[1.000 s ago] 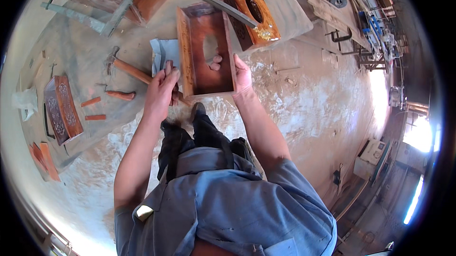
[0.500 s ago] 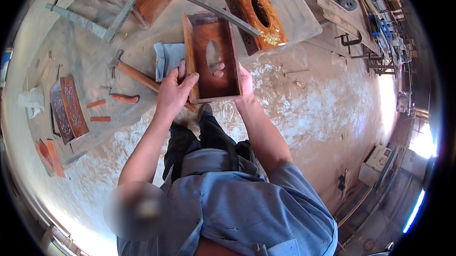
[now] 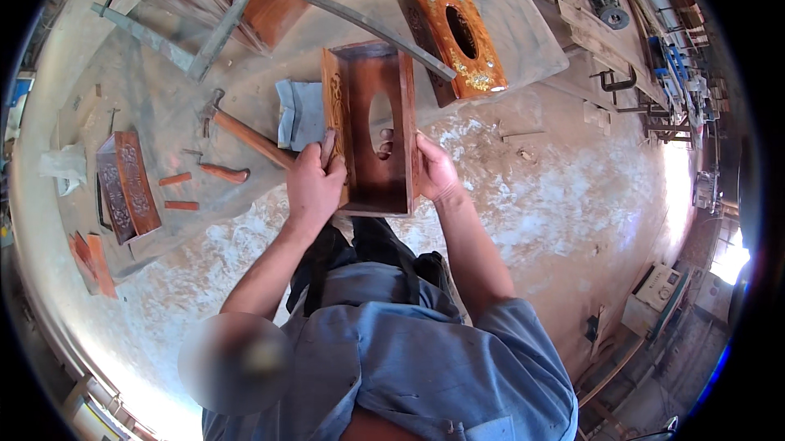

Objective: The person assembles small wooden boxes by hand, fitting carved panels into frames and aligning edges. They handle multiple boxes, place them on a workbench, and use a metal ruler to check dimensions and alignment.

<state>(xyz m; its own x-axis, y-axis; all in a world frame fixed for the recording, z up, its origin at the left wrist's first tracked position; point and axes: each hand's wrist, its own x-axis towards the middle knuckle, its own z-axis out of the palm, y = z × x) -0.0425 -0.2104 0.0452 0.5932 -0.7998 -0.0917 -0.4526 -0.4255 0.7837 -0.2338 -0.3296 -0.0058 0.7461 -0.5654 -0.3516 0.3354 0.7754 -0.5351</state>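
An open, reddish-brown wooden box with an oval hole in its bottom and carved side is lifted in front of me, its hollow facing up. My left hand clasps its left wall, thumb along the rim. On the opposite wall my right hand grips the box, and its fingers show through the oval hole from underneath.
A finished carved box with an oval opening lies on the dusty floor beyond. A hammer, a grey cloth, a chisel, small wood strips and a carved panel piece lie to the left. A metal frame crosses the top.
Both hands have raised the open box off the floor and drawn it nearer to me. The left hand has shifted from the box's lower corner onto its left wall.
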